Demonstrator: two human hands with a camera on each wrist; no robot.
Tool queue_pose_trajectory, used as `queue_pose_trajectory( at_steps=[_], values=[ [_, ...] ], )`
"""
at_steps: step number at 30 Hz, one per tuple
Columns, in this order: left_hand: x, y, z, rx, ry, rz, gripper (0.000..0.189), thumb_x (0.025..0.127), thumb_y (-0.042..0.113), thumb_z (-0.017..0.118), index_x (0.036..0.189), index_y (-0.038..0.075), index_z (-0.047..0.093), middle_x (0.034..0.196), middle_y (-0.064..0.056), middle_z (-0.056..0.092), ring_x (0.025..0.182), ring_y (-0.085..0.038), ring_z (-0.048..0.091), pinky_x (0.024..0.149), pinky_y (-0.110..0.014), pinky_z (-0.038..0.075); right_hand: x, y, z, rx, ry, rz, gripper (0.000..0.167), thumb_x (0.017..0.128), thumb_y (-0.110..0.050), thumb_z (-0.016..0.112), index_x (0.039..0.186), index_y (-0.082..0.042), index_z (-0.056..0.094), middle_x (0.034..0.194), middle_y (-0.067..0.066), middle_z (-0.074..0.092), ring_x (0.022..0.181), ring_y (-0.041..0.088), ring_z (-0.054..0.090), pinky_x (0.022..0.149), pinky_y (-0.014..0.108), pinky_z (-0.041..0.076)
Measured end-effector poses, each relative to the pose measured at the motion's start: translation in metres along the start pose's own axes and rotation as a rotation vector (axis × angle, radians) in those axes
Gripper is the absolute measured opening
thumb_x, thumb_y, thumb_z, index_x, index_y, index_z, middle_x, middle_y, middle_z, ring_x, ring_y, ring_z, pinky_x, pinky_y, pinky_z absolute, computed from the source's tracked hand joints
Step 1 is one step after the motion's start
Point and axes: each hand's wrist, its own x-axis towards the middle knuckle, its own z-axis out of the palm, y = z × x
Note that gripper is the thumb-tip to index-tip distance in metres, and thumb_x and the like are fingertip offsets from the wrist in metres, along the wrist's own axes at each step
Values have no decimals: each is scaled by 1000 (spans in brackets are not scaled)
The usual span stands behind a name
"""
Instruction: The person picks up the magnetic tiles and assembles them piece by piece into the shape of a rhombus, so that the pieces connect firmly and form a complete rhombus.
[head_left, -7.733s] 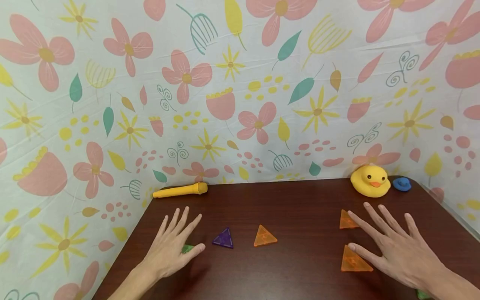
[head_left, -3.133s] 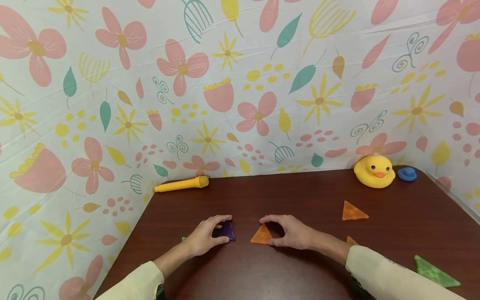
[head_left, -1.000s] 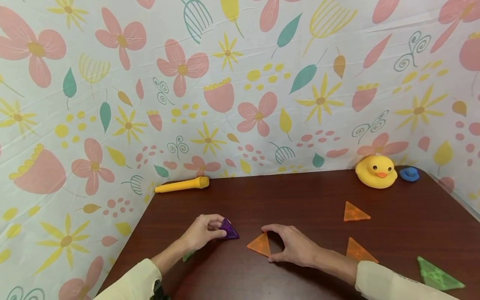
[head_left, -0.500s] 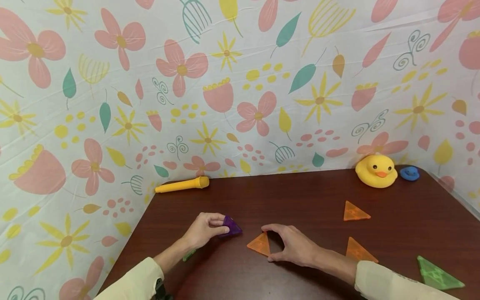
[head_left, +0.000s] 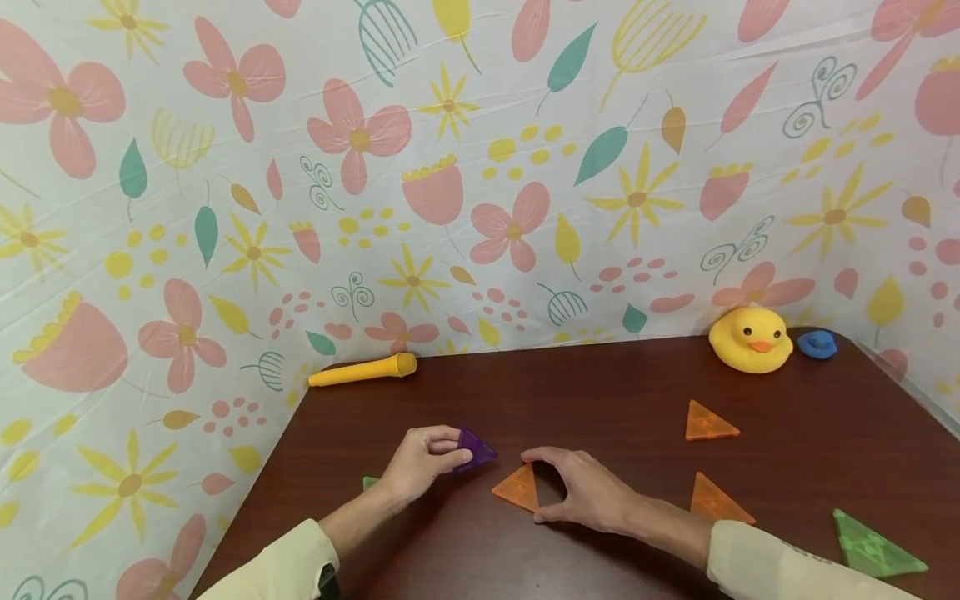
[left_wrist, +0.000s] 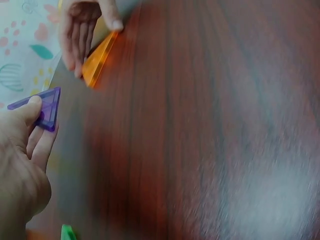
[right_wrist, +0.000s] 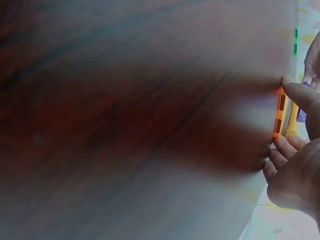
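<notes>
My left hand [head_left: 412,467] pinches a translucent purple triangular magnetic tile [head_left: 474,450] between thumb and fingers, and the tile is tilted up off the table. In the left wrist view the thumb lies on the face of the purple tile [left_wrist: 49,107], fingers behind. To its right, my right hand [head_left: 588,487] holds a translucent orange triangular magnetic tile [head_left: 517,490] by its right side, index finger at the upper corner and thumb at the lower. This orange tile [right_wrist: 280,114] lies flat on the table in the right wrist view. A small gap separates the two tiles.
Two more orange triangular tiles [head_left: 708,421] and a larger green triangular tile [head_left: 877,546] lie on the right. Another green tile [head_left: 369,482] is mostly hidden behind my left arm. At the back are a yellow toy microphone [head_left: 363,369], a yellow duck [head_left: 750,340] and a small blue duck [head_left: 817,344].
Both hands, earlier spread over the table's sides, came together at the middle. The left hand took up the purple tile and brought it rightward; the right gripped and turned the orange tile.
</notes>
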Motion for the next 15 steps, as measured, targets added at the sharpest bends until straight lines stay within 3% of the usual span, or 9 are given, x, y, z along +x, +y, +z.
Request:
queue_pose_trajectory(
  at_steps=[11, 15],
  values=[
    [-2, 6, 26, -61, 48, -48, 20, 97, 5, 79, 113, -6, 73, 104, -16, 79, 93, -19, 76, 79, -33, 63, 1, 1, 1, -21, 10, -11, 73, 81, -27, 97, 140, 0, 63, 138, 13, 68, 130, 31, 63, 104, 52, 52],
    [-2, 6, 32, -64, 47, -35, 17, 98, 5, 78, 109, -6, 73, 102, -17, 79, 94, -21, 76, 79, -34, 63, 0, 1, 1, -15, 13, -16, 73, 80, -26, 97, 139, 0, 64, 138, 13, 68, 129, 31, 63, 104, 52, 52]
  ],
)
